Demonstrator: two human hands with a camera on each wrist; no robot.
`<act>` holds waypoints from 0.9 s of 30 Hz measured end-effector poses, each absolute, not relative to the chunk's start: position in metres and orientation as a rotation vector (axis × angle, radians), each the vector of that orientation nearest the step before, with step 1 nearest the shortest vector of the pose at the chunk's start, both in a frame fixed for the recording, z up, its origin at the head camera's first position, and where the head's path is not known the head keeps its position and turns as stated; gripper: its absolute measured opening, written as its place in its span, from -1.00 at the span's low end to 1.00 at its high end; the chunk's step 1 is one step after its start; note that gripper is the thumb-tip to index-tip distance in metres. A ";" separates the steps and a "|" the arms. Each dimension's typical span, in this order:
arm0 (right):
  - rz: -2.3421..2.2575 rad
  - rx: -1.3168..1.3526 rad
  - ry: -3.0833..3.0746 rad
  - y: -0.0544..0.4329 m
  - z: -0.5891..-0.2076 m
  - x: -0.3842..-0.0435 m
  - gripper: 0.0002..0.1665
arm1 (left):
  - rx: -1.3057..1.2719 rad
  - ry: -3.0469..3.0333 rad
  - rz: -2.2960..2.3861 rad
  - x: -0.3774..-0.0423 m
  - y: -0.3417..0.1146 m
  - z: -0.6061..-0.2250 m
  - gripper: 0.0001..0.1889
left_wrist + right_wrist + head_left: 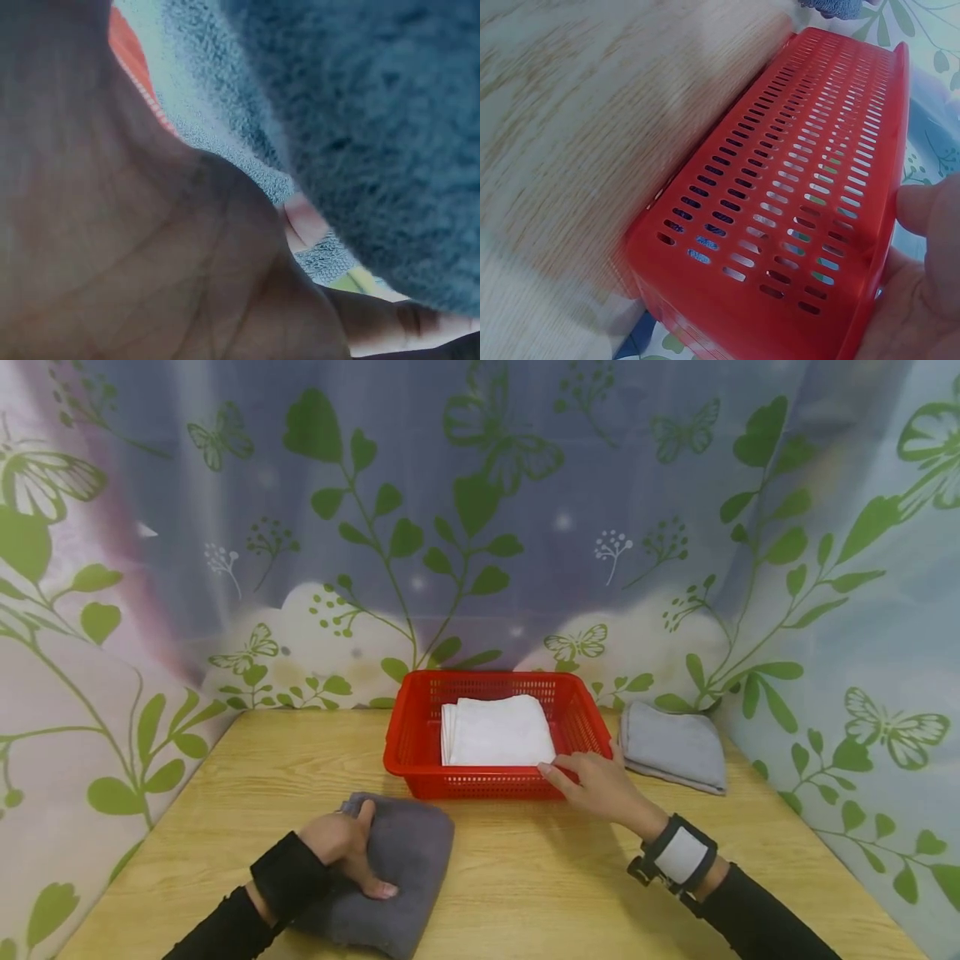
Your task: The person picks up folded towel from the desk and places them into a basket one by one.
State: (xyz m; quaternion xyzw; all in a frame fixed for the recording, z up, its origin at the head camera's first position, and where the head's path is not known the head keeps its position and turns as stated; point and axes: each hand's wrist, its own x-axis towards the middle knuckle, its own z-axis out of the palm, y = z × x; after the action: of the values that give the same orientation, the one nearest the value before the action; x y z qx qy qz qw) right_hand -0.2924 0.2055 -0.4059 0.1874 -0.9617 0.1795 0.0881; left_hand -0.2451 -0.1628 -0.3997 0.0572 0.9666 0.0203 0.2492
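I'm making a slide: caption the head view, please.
Left grip on a dark gray towel, right grip on a red basket holding white cloth.

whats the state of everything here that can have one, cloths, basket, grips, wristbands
red basket: upright on the wooden table
white cloth: folded, lying inside the basket
light gray towel: folded, flat on the table
dark gray towel: folded, held; any lift unclear
left grip: holding the dark gray towel
right grip: pinching the basket's rim
wristbands: fastened round both wrists
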 end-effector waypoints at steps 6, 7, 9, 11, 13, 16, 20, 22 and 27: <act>0.546 0.543 -2.849 0.206 -0.404 -0.292 -0.51 | 0.156 2.616 0.099 -0.244 -0.154 -0.401 0.49; 0.545 0.541 -2.844 0.206 -0.405 -0.292 -0.52 | 0.154 2.604 0.107 -0.244 -0.153 -0.401 0.50; 0.539 0.542 -2.828 0.206 -0.406 -0.290 -0.53 | 0.153 2.585 0.114 -0.242 -0.150 -0.402 0.51; 0.534 0.541 -2.808 0.206 -0.408 -0.289 -0.55 | 0.154 2.583 0.118 -0.241 -0.147 -0.403 0.51; 0.539 0.539 -2.783 0.206 -0.410 -0.287 -0.55 | 0.152 2.585 0.125 -0.241 -0.145 -0.404 0.50; 0.563 0.538 -2.750 0.205 -0.414 -0.284 -0.55 | 0.136 2.599 0.143 -0.240 -0.143 -0.406 0.48; 0.555 0.551 -2.717 0.205 -0.417 -0.279 -0.53 | 0.124 2.609 0.155 -0.239 -0.140 -0.406 0.44; 0.533 0.557 -2.713 0.204 -0.417 -0.277 -0.50 | 0.130 2.618 0.164 -0.238 -0.138 -0.406 0.45; 0.487 0.568 -2.731 0.203 -0.416 -0.270 -0.40 | 0.145 2.612 0.194 -0.235 -0.130 -0.406 0.47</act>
State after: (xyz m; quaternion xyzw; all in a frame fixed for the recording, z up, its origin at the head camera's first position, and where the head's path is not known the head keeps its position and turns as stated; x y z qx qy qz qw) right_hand -0.2700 0.2035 -0.4157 0.1982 -0.9529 0.1699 0.1541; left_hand -0.2354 -0.1299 -0.4064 0.0533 0.9624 0.0716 0.2564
